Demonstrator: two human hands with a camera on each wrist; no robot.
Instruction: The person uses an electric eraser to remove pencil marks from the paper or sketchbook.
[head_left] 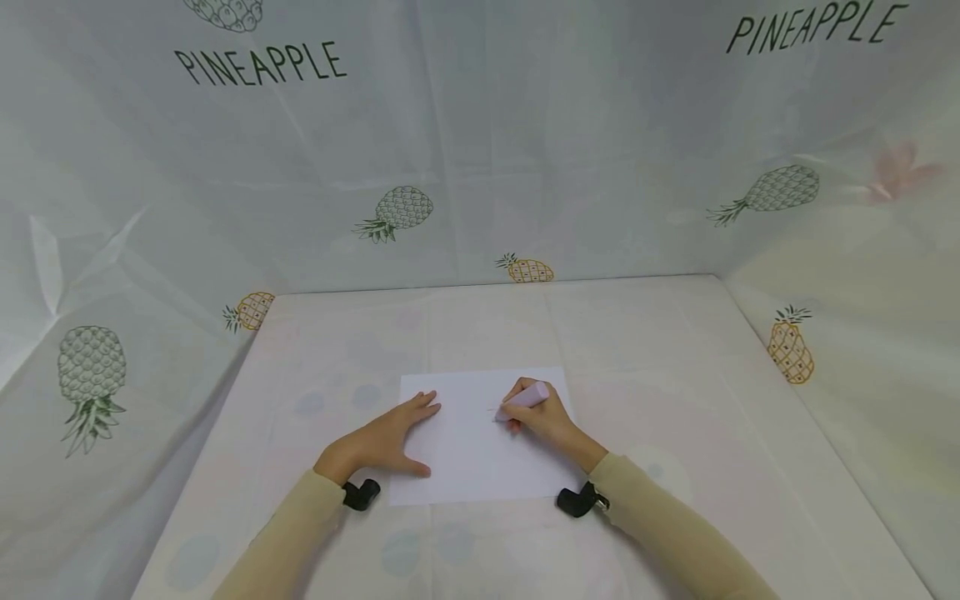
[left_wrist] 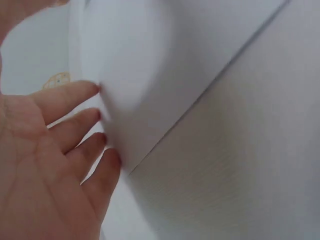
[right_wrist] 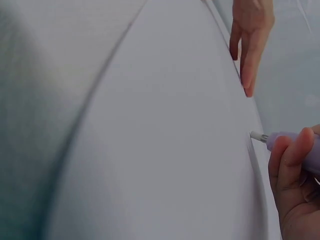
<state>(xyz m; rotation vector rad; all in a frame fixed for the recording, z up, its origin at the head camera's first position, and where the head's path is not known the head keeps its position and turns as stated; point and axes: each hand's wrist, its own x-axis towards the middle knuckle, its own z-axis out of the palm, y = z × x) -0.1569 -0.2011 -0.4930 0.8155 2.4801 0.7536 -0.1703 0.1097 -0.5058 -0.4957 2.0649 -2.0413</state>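
Observation:
A white sheet of paper (head_left: 465, 467) lies flat on the table. My right hand (head_left: 551, 417) grips a thick lavender electric eraser (head_left: 531, 395) like a pen over the right half of the sheet. In the right wrist view, the slim white tip of the electric eraser (right_wrist: 310, 150) meets the paper, as far as I can tell. A short faint mark (head_left: 491, 409) shows beside it. My left hand (head_left: 386, 437) rests on the sheet's left edge, thumb and fingers spread. The left wrist view shows the fingertips of the left hand (left_wrist: 45, 155) along the paper near a corner.
A pale cloth with faint coloured dots covers the table (head_left: 660, 350). White curtains (head_left: 570, 150) printed with pineapples hang behind it and on both sides. A black wrist device (head_left: 362, 494) sits on the left wrist and another (head_left: 577, 500) on the right.

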